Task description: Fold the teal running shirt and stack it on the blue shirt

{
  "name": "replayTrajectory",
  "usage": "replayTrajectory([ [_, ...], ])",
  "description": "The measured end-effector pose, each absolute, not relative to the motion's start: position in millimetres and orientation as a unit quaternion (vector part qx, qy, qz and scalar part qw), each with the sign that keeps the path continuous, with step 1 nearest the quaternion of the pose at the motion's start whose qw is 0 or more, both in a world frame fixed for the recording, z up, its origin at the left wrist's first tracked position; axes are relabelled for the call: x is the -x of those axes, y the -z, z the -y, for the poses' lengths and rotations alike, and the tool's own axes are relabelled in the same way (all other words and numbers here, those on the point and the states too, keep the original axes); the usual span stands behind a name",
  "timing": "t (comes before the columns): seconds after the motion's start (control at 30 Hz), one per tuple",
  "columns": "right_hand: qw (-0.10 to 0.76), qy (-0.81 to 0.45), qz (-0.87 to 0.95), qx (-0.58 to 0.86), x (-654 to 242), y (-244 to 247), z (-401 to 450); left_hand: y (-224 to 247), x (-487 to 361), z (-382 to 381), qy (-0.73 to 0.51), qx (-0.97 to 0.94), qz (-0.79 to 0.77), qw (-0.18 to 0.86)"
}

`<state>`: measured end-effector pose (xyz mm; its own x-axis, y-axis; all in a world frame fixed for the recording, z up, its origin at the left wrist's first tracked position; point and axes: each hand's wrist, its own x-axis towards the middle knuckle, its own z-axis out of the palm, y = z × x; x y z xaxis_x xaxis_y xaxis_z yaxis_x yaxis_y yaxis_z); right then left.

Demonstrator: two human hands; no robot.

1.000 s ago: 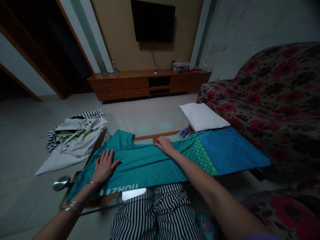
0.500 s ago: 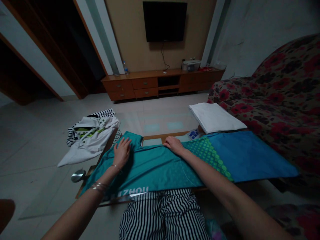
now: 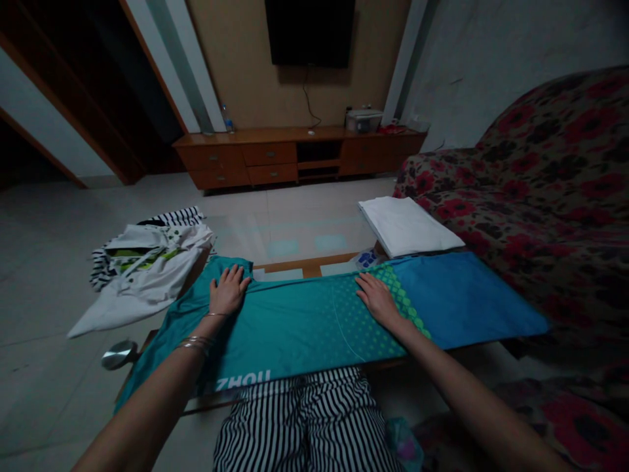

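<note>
1. Teal, smooth cloth under spread fingers calls, by judgement, for flat palms and light, even strokes, one hand anchoring while the other eases creases outward without dragging the far edge askew.

2. Left hand (image 3: 227, 292), ringed at the wrist by thin silvery bracelets (image 3: 196, 342), rests palm down near the sleeve; its fingers are extended and slightly parted, grasping nothing.

3. Right hand (image 3: 377, 298) lies on the green-dotted section, fingers loosely straight, tips near the far edge. No grip shows; its thumb is hidden.

4. Beneath both hands, a long teal, green and blue garment (image 3: 289, 314) stretches across a low, wood-framed table (image 3: 282, 266). White block lettering (image 3: 244, 380) appears upside down along the near edge, and shallow wrinkles gather toward the left end.

5. Just beyond the blue end sits a flat, folded white cloth (image 3: 410, 226). Past the opposite end lies a loose heap of white and striped clothing (image 3: 147, 262); what supports it is unclear.

6. Nearest the camera, black-and-white striped fabric (image 3: 299, 419) covers the person's lap. Farther out, a red-flowered sofa (image 3: 540, 164) flanks the right, and a long brown wooden cabinet (image 3: 219, 157) stands below a black wall-mounted television (image 3: 309, 33).
</note>
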<state>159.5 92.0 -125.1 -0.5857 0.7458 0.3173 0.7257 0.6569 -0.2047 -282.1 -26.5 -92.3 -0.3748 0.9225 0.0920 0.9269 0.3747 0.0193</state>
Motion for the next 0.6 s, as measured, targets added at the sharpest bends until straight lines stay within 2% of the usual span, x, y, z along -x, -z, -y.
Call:
replayTrajectory([
  [0.23, 0.194, -0.043, 0.888, 0.415, -158.3, 123.8, -94.2, 72.7, 277.8, 20.6, 0.054, 0.515, 0.856, -0.013],
  [0.33, 0.192, -0.044, 0.883, 0.426, -159.1, 119.1, -92.8, 63.4, 259.2, 32.0, 0.062, 0.513, 0.856, 0.018],
  [0.43, 0.190, -0.025, 0.874, 0.446, -163.3, 118.9, -92.7, 66.6, 235.1, 53.9, 0.043, 0.587, 0.806, 0.072],
  [0.6, 0.190, -0.005, 0.868, 0.459, -172.3, 130.4, -97.1, 83.3, 222.3, 77.4, -0.010, 0.599, 0.801, 0.023],
])
